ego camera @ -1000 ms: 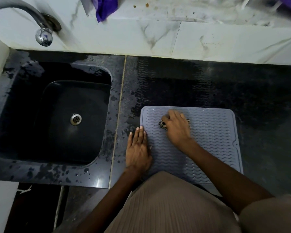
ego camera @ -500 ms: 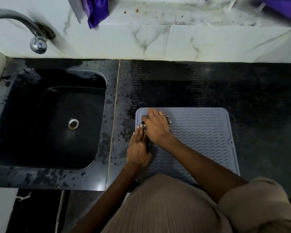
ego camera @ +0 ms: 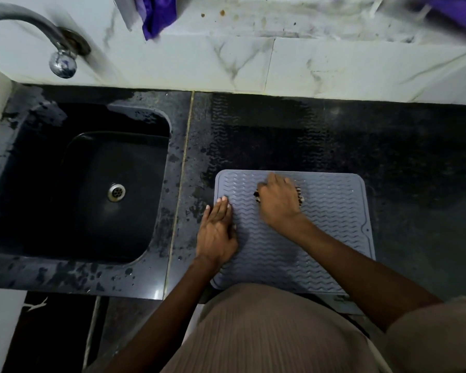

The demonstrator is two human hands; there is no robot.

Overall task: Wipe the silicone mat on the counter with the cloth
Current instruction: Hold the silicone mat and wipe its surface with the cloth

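Note:
A grey silicone mat (ego camera: 331, 224) with a wavy ribbed pattern lies on the black counter, right of the sink. My right hand (ego camera: 279, 201) presses down on the mat's far middle, closed over a small patterned cloth (ego camera: 299, 198) that peeks out on both sides of the hand. My left hand (ego camera: 217, 232) rests flat on the mat's left edge, fingers together, holding nothing.
A black sink (ego camera: 92, 189) with a steel drain sits to the left, a chrome tap (ego camera: 57, 49) above it. The counter (ego camera: 414, 157) is wet and streaked. White marble tiles rise behind; a purple cloth (ego camera: 158, 14) hangs over the ledge.
My right hand has slid with the cloth from the mat's far left corner rightward toward its far middle. My left hand stays flat on the left edge.

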